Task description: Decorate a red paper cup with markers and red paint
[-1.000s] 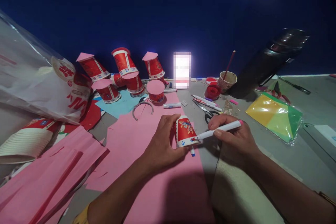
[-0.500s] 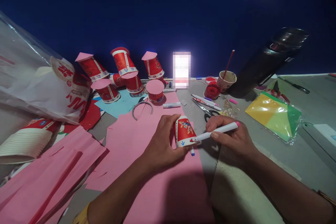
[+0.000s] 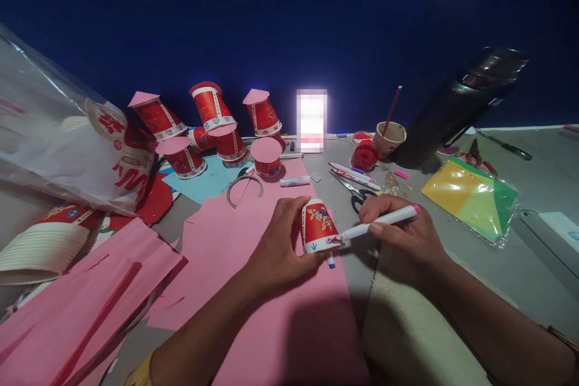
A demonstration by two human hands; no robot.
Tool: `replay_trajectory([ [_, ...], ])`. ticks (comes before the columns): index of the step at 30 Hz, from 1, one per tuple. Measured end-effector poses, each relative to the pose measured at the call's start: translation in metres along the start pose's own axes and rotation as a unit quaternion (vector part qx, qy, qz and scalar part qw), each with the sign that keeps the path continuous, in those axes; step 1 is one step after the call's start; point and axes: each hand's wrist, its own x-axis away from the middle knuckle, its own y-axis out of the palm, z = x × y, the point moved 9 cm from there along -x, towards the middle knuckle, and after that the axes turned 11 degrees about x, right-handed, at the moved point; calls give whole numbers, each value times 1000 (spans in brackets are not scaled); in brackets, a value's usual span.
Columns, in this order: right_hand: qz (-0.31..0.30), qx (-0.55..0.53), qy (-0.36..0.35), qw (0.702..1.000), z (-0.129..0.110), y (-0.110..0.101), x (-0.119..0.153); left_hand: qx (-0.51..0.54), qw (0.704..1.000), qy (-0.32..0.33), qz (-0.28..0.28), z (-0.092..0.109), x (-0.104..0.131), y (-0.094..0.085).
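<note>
My left hand (image 3: 283, 241) grips a red and white paper cup (image 3: 319, 220), held upside down with its white rim at the bottom. Small blue and red marks show on that rim. Between the fingers of my right hand (image 3: 404, 232) is a white marker (image 3: 380, 222) with a pink end, its tip at the right side of the cup's rim. A blue-ended pen (image 3: 332, 262) lies partly hidden beneath the cup. Pink paper (image 3: 253, 301) is spread under my left hand.
Several decorated cups (image 3: 266, 157) stand at the back left, near a plastic bag (image 3: 67, 145) and stacked cups (image 3: 45, 247). Scissors (image 3: 355, 188), markers, a red pot (image 3: 364, 158), a cup with a stick (image 3: 389, 139), a black flask (image 3: 447, 114) and packaged coloured paper (image 3: 470, 199) lie to the right.
My right hand and the marker have shifted slightly right, and the marker's tip sits a little higher at the rim. The cup stays in my left hand, nearly unmoved.
</note>
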Motion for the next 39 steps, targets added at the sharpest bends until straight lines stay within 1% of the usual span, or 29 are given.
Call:
replay_trajectory([
  [3, 17, -24, 15, 999, 6, -5, 0, 13, 1000, -3, 0, 0, 0, 0],
  [10, -35, 14, -13, 999, -5, 4, -1, 25, 1000, -6, -4, -3, 0, 1],
  [18, -40, 19, -19, 999, -8, 5, -2, 43, 999, 1, -5, -2, 2, 3],
  [23, -43, -13, -19, 999, -6, 9, -1, 46, 999, -4, -1, -3, 1, 3],
  [25, -29, -46, -11, 998, -3, 7, -2, 49, 999, -2, -1, -2, 1, 3],
  [29, 34, -118, 18, 992, 7, -3, -5, 48, 999, -2, -1, -2, 0, 3],
  [35, 43, -135, 45, 989, 17, -3, -6, 22, 999, 37, 26, -3, -1, -1],
  [37, 55, -137, 61, 987, 21, -3, -5, 32, 998, 44, 39, -1, -2, -3],
  [39, 75, -136, 69, 985, 24, -5, -6, 55, 996, 36, 53, 0, -3, -5],
])
